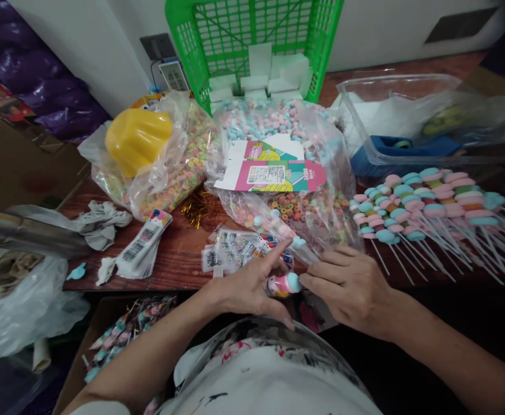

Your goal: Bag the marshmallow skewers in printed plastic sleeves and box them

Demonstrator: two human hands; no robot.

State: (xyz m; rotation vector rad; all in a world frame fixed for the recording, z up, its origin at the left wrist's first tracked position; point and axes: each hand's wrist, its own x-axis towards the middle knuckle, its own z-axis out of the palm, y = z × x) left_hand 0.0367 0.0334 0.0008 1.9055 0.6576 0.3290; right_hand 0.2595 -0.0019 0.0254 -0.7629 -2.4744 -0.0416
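My left hand (259,285) holds a small printed wrapper (278,286) in its curled fingers, with the thumb and index finger spread apart. From the wrapper's right end shows the pale blue end of a marshmallow skewer (294,282). My right hand (351,285) is closed, its fingertips pinched right beside that blue end; its stick is hidden by the fingers. Just above my hands, another pink and blue marshmallow piece (285,230) lies on a clear bag. Flat printed wrappers (239,248) lie on the table by my left hand.
Many marshmallow skewers (429,204) are piled at right. Behind are bags of ring candy (174,184), a yellow scoop (138,141), a flattened printed box (274,167) and a green crate (256,23). A stack of printed cards (142,248) sits left. Below is a box of finished skewers (123,331).
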